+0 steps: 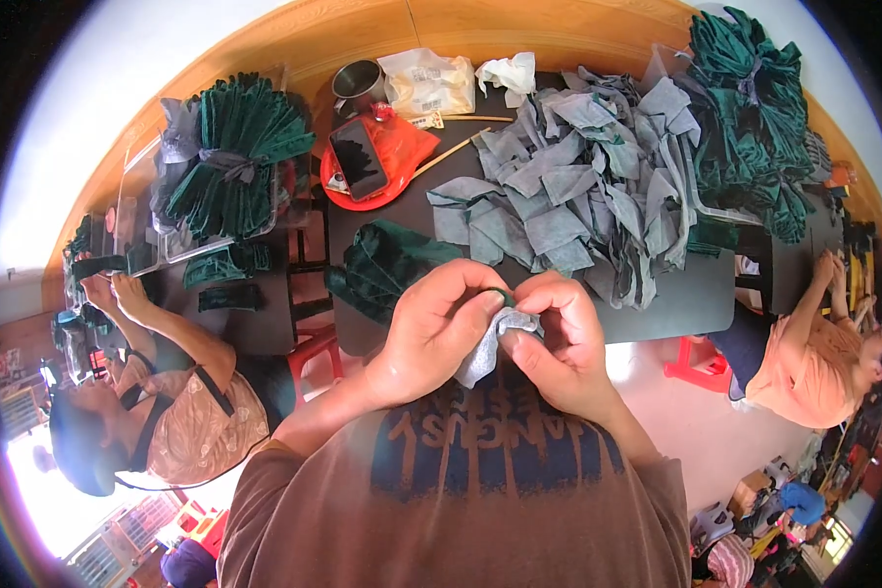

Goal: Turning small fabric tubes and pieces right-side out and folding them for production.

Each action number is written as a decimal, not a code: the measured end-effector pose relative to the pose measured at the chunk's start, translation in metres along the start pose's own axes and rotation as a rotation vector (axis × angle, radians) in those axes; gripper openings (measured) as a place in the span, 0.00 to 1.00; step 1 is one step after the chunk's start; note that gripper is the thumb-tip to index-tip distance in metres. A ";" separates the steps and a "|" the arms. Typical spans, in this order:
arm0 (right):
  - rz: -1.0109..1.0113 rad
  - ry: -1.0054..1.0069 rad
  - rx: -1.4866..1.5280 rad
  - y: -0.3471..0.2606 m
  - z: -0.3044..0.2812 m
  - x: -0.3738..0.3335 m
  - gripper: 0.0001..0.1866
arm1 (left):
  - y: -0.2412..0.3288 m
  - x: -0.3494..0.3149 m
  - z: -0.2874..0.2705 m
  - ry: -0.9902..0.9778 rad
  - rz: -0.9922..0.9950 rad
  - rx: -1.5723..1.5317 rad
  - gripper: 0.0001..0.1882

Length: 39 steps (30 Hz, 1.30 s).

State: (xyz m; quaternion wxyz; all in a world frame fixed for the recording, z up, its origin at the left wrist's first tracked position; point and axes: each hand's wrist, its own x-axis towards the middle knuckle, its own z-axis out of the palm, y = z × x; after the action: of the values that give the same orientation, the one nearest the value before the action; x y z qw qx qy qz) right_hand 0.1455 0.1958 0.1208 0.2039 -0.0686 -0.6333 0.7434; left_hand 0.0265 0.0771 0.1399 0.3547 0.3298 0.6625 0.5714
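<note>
My left hand (433,333) and my right hand (565,338) meet in front of my chest, fingers closed in a pinch. Between them is a small grey cloth piece (480,360), its lower end hanging below my left fingers. A bit of dark green shows at the fingertips; how it joins the grey cloth is hidden. Just beyond my left hand, dark green velvet pieces (392,265) lie on the dark table (666,304). Past my right hand spreads a loose heap of grey cloth pieces (559,186).
A red plate (365,204) holds a phone (360,157); a metal mug (359,86) and a clear packet (428,83) stand behind. Tied green velvet bundles (240,162) lie left and right (750,118). Other people work at both sides, near red stools (698,363).
</note>
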 end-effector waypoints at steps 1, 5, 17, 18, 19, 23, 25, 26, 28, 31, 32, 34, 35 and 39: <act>0.001 0.020 0.031 0.001 0.001 0.000 0.12 | 0.000 0.000 0.000 -0.001 0.001 -0.001 0.05; 0.005 0.108 0.115 0.004 0.003 0.001 0.09 | 0.002 -0.002 0.003 0.048 -0.048 -0.163 0.04; 0.025 -0.038 0.425 0.008 0.000 0.008 0.07 | 0.001 0.000 -0.012 0.084 0.179 0.054 0.03; 0.026 -0.038 0.425 0.008 -0.001 0.007 0.07 | 0.002 0.001 -0.013 0.072 0.195 0.095 0.03; 0.063 -0.028 0.492 0.009 -0.003 0.006 0.07 | 0.002 0.001 -0.014 0.072 0.195 0.094 0.03; 0.192 0.058 0.629 0.009 -0.003 0.006 0.08 | -0.003 0.003 -0.013 -0.016 0.155 0.009 0.04; 0.184 0.065 0.626 0.010 -0.003 0.006 0.09 | 0.002 0.002 -0.005 -0.081 0.048 -0.277 0.06; 0.176 0.073 0.623 0.011 -0.003 0.006 0.10 | 0.002 0.001 -0.006 -0.080 0.048 -0.277 0.06; 0.232 0.084 0.623 0.007 -0.002 0.008 0.10 | 0.000 0.000 -0.009 -0.132 0.008 -0.103 0.06; 0.277 0.062 0.630 0.009 0.000 0.008 0.11 | 0.005 0.001 -0.009 -0.019 0.097 0.041 0.07; 0.268 0.027 0.636 0.011 -0.001 0.007 0.11 | 0.008 0.002 -0.009 0.017 0.111 0.087 0.07; 0.273 -0.013 0.662 0.013 -0.002 0.006 0.12 | 0.005 0.000 -0.007 0.059 0.116 0.048 0.06; 0.277 -0.052 0.687 0.014 -0.003 0.005 0.12 | 0.001 -0.001 -0.008 0.080 0.160 0.047 0.06; 0.352 -0.103 0.849 0.007 -0.001 0.007 0.13 | 0.004 0.000 -0.006 0.091 0.120 -0.163 0.06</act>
State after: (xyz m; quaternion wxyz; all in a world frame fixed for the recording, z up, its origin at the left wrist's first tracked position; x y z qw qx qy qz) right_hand 0.1383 0.1983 0.1152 0.0529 -0.0487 -0.2605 0.9628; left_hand 0.0219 0.0743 0.1447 0.3151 0.3125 0.6085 0.6579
